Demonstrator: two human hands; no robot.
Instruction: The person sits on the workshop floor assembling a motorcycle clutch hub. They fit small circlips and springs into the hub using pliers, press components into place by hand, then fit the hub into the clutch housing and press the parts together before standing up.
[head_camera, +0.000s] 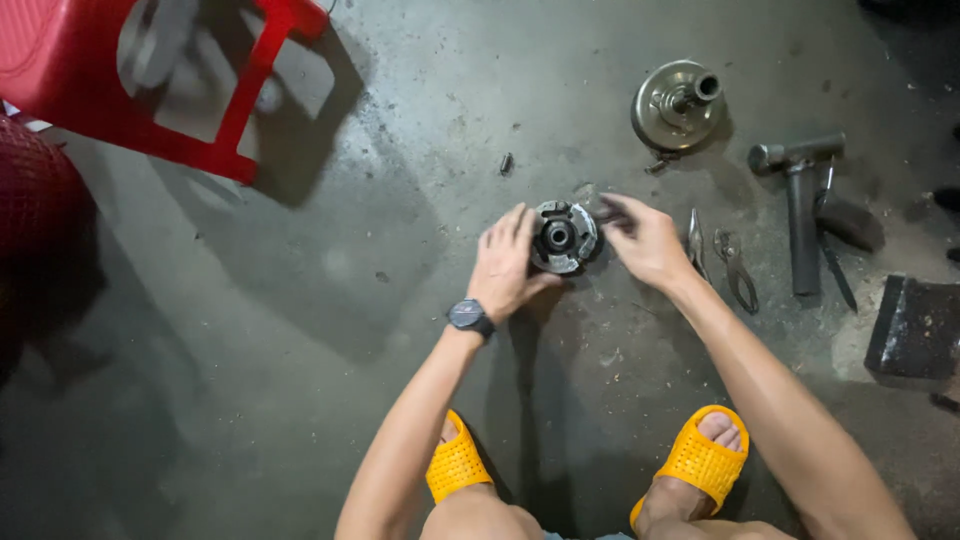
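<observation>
Clutch hub (563, 237) flat on floor (400, 300), axis straight up, left hand (505, 268) fingers cupping its rim, right hand (645, 240) pinching its edge

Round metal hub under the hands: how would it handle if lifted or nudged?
The round metal hub looks solid, so probably heavy and rigid. Lying flat on the concrete floor, it likely won't roll. Its dark, grimy surface may be slippery in the left hand.

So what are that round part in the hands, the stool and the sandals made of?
The round part looks like cast metal: dull grey, grimy, with a dark hub. The red stool seems to be moulded plastic, glossy and evenly coloured. The yellow sandals look like soft rubber or foam, matte and perforated.
</observation>
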